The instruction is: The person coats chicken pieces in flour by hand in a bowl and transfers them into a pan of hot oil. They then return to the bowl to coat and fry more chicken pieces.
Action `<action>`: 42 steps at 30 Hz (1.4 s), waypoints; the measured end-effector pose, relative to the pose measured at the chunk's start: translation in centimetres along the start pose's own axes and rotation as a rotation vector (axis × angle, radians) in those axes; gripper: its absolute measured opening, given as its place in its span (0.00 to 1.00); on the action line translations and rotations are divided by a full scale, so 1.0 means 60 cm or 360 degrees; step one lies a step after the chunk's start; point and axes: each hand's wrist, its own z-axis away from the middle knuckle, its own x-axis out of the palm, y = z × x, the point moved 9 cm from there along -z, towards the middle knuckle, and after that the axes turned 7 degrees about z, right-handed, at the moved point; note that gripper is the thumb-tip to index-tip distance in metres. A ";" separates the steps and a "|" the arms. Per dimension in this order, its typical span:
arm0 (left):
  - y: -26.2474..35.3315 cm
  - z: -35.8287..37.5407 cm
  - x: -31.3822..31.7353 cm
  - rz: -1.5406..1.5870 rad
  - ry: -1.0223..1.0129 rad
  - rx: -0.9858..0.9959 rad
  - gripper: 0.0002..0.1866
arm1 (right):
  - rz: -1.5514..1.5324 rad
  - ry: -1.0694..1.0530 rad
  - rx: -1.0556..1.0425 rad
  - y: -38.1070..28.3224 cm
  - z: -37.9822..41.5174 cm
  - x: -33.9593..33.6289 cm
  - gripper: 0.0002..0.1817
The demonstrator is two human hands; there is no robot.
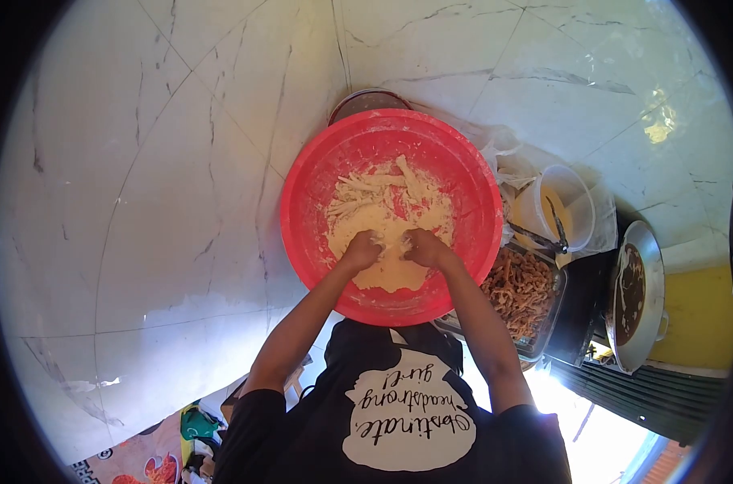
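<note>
A wide red basin (302,210) holds a bed of pale yellow flour (391,270). Flour-coated strips (374,187) lie heaped in its far half. My left hand (363,249) is down in the flour near the middle, its fingers curled inward and their tips dusted white. Close beside it, to the right, my right hand (424,247) is curled the same way, also in the flour. The fingertips of both hands are partly hidden, and whatever they grip cannot be made out.
Right of the basin, a glass tray (556,302) holds browned fried strips (521,292). Behind it stands a clear plastic tub (580,211) with yellowish contents and dark tongs (544,240). A metal pan (655,282) with dark oil sits farther right. Tiled walls (181,161) close in the corner.
</note>
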 end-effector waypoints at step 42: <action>0.021 0.028 -0.052 0.0926 0.1006 -0.0458 0.14 | -0.1491 0.1682 0.1379 0.056 0.039 -0.014 0.09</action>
